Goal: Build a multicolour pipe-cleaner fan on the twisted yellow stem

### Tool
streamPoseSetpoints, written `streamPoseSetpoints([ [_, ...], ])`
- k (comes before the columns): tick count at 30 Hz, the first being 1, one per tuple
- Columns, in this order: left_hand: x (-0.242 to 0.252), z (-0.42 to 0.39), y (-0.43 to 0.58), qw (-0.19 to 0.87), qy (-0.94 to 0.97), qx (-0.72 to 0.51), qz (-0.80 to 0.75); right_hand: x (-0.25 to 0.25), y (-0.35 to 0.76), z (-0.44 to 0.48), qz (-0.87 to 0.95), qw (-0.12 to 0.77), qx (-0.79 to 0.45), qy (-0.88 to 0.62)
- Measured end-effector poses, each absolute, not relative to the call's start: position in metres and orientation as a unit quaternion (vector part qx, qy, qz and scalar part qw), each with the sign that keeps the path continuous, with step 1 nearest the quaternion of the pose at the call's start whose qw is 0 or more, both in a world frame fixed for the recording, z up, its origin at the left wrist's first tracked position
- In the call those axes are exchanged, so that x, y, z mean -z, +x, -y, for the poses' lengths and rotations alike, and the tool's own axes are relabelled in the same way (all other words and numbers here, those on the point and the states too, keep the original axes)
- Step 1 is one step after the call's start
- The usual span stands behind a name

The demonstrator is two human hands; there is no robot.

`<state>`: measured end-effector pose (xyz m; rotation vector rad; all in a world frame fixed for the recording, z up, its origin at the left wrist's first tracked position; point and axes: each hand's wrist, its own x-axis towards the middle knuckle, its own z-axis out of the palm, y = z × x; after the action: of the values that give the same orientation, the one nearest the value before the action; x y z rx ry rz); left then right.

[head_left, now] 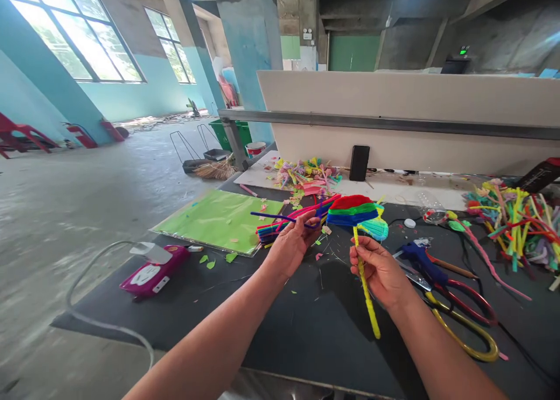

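My right hand (373, 266) pinches the fuzzy yellow stem (370, 306) of a pipe-cleaner figure. At its top sits a striped piece (352, 210) in red, green and blue, with a light-blue and yellow part (376, 228) beside it. My left hand (297, 237), left of the figure, has its fingers closed on a dark blue pipe cleaner (271, 215) that sticks out to the left. Behind that hand lies a bundle of coloured pipe cleaners (273, 232). Scissors (464, 318) with red and yellow handles and a blue glue gun (420, 260) lie right of my right hand.
A green sheet (219, 219) lies at the left, with a magenta power strip (153, 272) in front. Pipe-cleaner pieces are heaped at the back (310, 175) and right (520, 225). A phone (359, 163) leans on the white board (394, 97); a white cap (410, 223) lies nearer.
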<state>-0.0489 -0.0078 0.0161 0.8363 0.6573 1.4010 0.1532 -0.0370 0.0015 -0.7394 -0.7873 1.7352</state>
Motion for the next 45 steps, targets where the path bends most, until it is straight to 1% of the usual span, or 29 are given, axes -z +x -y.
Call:
streamPoseSetpoints([
  [7,-0.001,0.012,-0.034,0.738,0.309,-0.543,-0.255,0.000,0.151,0.038,0.333,0.522,-0.732,-0.286],
  [13,0.006,0.017,-0.031,0.779,0.338,-0.473,-0.233,0.002,0.148,0.038,0.338,0.522,-0.733,-0.275],
  [21,0.008,0.013,-0.031,0.758,0.383,-0.459,-0.262,-0.001,0.147,0.039,0.327,0.511,-0.747,-0.271],
  [28,0.007,0.014,-0.029,0.755,0.356,-0.488,-0.255,0.005,0.147,0.038,0.352,0.497,-0.732,-0.305],
  [35,0.010,0.015,-0.030,0.770,0.344,-0.475,-0.252,0.007,0.150,0.037,0.349,0.501,-0.722,-0.325],
  [39,0.010,0.010,-0.033,0.776,0.310,-0.480,-0.267,0.006,0.150,0.035,0.339,0.533,-0.706,-0.318],
  [41,0.010,0.009,-0.033,0.755,0.302,-0.504,-0.291,0.005,0.151,0.035,0.337,0.556,-0.691,-0.316],
  [45,0.008,0.016,-0.027,0.664,0.352,-0.564,-0.342,0.003,0.150,0.034,0.338,0.586,-0.666,-0.313],
])
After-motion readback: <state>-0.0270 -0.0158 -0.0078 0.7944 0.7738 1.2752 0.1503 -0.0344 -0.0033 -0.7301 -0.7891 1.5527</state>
